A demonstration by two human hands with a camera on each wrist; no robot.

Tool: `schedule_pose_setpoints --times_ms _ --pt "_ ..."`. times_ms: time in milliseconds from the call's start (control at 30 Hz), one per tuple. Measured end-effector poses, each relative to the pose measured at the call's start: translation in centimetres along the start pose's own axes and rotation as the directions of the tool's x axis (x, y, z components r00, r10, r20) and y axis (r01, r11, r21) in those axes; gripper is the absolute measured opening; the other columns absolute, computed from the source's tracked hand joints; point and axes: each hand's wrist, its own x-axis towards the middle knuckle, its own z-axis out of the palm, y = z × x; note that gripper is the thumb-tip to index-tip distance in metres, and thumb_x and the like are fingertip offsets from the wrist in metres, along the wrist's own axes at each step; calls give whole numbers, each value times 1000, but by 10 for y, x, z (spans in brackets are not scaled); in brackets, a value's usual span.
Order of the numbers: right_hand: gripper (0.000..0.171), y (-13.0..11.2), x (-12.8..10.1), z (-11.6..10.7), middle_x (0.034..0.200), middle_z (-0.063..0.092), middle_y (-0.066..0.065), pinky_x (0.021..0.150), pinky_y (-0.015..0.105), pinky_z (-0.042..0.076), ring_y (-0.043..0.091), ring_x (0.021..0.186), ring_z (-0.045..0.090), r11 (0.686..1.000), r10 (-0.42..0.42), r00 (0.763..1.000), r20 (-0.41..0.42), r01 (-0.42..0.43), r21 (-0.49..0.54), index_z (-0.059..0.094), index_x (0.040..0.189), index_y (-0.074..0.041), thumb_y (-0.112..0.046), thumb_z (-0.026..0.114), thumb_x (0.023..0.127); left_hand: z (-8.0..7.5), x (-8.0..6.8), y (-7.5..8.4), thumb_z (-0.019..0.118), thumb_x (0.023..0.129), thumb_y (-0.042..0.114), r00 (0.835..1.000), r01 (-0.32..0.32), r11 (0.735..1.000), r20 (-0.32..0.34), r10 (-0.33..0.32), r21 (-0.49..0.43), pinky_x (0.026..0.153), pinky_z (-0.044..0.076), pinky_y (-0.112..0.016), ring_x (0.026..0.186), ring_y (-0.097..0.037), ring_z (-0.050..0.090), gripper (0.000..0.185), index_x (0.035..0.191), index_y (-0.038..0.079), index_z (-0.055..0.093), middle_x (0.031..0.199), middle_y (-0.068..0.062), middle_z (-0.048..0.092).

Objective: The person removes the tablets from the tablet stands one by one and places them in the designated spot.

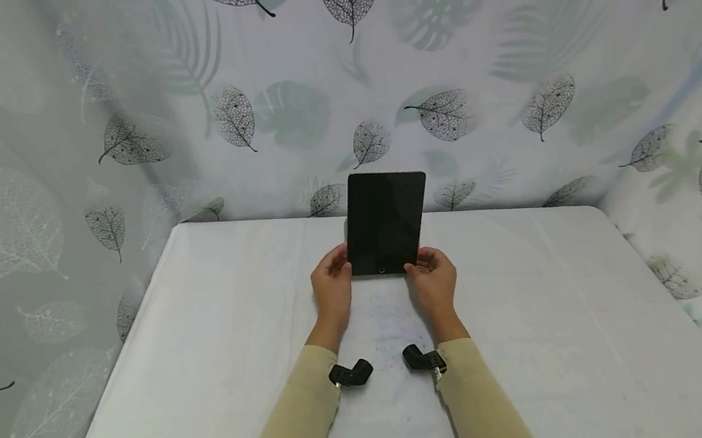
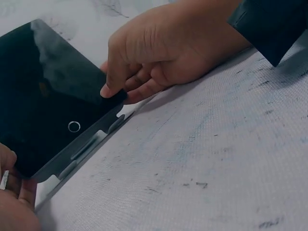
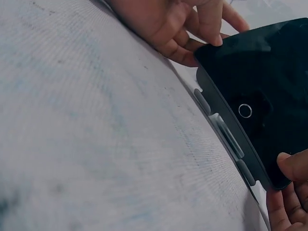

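A black tablet (image 1: 386, 222) with a round home button tilts up over the far middle of the table, its dark screen facing me. My left hand (image 1: 333, 287) grips the lower left corner, thumb on the front and fingers behind. At the lower right corner my right hand (image 1: 432, 282) holds it the same way. In the right wrist view, several grey tabs (image 3: 226, 134) run along under the tablet's bottom edge, close to the cloth. The tablet's back is hidden.
A white cloth covers the table (image 1: 255, 296). Leaf-patterned curtains (image 1: 305, 56) hang behind it and on both sides. Black wrist cameras are strapped over both sleeves, one on the left (image 1: 352, 374) and one on the right (image 1: 424, 358).
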Motion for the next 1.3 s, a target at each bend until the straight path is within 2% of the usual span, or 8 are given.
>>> schedule_pose_setpoints --times_ms 267,467,600,800,1100,1300 --pt "34 -10 2 -5 115 64 31 78 9 52 18 97 63 990 51 998 35 -55 128 60 117 15 16 69 85 -2 -1 1 59 94 -13 997 20 998 69 -17 -53 86 52 -15 109 -24 63 42 129 8 69 120 -17 65" --pt "34 -1 5 -3 112 65 28 78 10 53 10 92 62 981 14 1000 15 -17 192 62 116 14 18 70 83 -3 0 4 58 95 -13 995 54 995 90 -47 -82 88 52 -15 111 -22 63 44 133 8 67 121 -13 63" --pt "34 -2 4 -3 111 65 24 81 11 53 10 94 62 977 16 1000 16 -19 213 62 117 13 18 69 84 -3 -1 5 57 96 -11 993 77 993 96 -68 -87 89 52 -15 113 -20 62 44 135 8 65 122 -12 62" --pt "36 -4 4 -4 113 65 17 83 10 53 10 99 62 972 38 999 33 -45 230 61 121 9 15 68 86 -3 3 10 56 95 -13 993 47 996 113 -38 -76 86 50 -16 108 -21 60 44 135 5 64 120 -18 62" --pt "42 -7 3 -3 101 66 0 80 13 54 7 93 63 942 7 998 57 -26 336 60 125 11 19 68 85 -13 9 18 54 92 -15 988 22 999 153 -15 -45 77 50 -16 102 -17 59 48 131 10 68 123 -13 67" --pt "47 -12 0 -1 100 66 -4 80 13 55 6 94 65 931 -31 998 62 6 364 60 130 10 20 68 84 -18 13 28 52 92 -17 985 37 998 172 -29 -42 76 49 -16 102 -20 58 51 135 7 65 125 -16 65"
